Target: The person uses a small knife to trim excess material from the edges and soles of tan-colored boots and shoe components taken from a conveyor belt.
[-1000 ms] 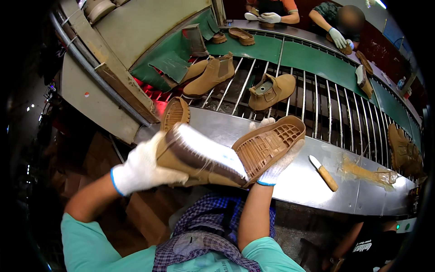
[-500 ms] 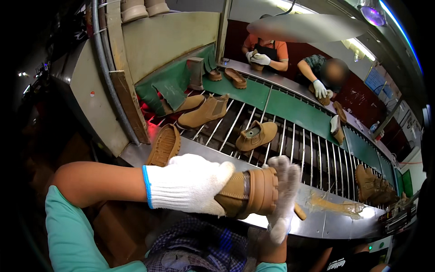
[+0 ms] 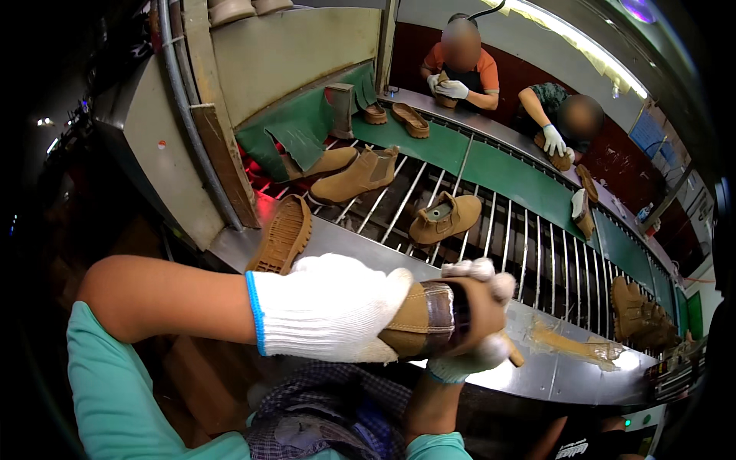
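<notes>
Boot (image 3: 429,318), earlier held sole-up, is now turned end-on and clamped between left hand (image 3: 330,318) and right hand (image 3: 479,322), above the desk (image 3: 567,372) edge, near the loose sole (image 3: 282,238).

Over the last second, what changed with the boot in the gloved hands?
The tan boot was turned: its ridged sole, facing up earlier, is now hidden, heel end toward the camera. The left hand shifted over its upper. The right hand still grips beneath. The loose sole stayed put.
</notes>
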The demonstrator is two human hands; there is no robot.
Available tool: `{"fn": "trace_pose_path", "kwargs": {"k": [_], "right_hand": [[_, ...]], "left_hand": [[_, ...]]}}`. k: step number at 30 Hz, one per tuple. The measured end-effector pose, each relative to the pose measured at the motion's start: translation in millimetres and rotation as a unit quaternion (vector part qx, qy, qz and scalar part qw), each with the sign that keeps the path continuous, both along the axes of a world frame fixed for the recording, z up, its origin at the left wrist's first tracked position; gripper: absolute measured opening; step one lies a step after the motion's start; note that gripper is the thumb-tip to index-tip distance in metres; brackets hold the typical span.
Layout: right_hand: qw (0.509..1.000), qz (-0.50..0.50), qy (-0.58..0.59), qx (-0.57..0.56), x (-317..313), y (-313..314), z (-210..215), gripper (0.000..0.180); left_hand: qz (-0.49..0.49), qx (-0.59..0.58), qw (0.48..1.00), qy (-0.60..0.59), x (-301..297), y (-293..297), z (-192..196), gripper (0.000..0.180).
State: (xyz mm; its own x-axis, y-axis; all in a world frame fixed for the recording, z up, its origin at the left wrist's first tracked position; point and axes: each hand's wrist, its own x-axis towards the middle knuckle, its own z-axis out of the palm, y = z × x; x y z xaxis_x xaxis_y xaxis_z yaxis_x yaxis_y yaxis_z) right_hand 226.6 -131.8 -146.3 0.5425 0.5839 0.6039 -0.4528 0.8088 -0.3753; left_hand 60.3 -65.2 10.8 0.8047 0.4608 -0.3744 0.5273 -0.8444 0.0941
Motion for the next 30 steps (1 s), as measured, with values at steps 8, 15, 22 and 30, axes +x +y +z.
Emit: {"fn": "trace_pose_path", "kwargs": {"k": [8,15,22,30], "right_hand": [[0.99,-0.032,-0.13,-0.036,31,-6,5,0.063],[0.983,-0.008,-0.174,-0.057,70,-38,2,0.057],[0.957,-0.091,-0.174,-0.212,83,-73,-1,0.075],[0.945,-0.187,-0.171,-0.207,63,-66,-4,0.059]], "left_hand": [[-0.075,-0.017,0.996,-0.048,24,3,7,0.072],[-0.128,-0.052,0.99,-0.006,66,6,11,0.071],[-0.177,-0.014,0.983,-0.049,94,11,0,0.074],[-0.158,-0.026,0.987,-0.014,100,7,5,0.068]]}}
